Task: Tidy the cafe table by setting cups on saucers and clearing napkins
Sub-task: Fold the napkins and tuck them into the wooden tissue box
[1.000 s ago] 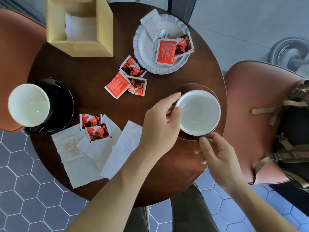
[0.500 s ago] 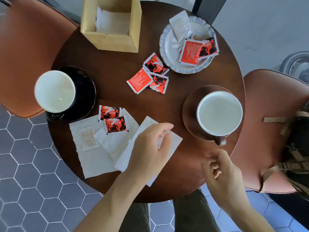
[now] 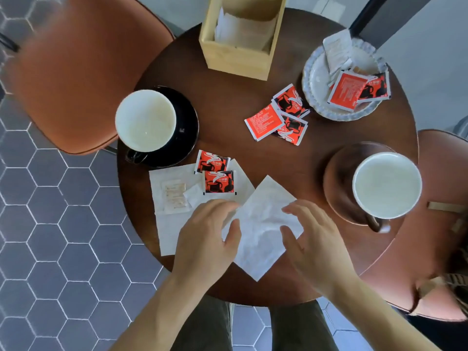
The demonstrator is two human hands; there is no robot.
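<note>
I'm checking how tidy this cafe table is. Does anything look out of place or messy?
Yes. Three sugar packets lie loose on the wooden table beside the white plate instead of on it. Two more packets sit on the flat napkins near the black saucer. Both cups are on saucers; nothing looks spilled.

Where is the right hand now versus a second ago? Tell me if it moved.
Yes. The right hand left the cup on the brown saucer, moving leftward onto the white napkin.

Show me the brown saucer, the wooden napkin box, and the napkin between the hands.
brown saucer (image 3: 338, 183): head view, bare left part of its rim.
wooden napkin box (image 3: 235, 59): head view, its front wall.
napkin (image 3: 263, 224): head view, its crumpled middle.
</note>
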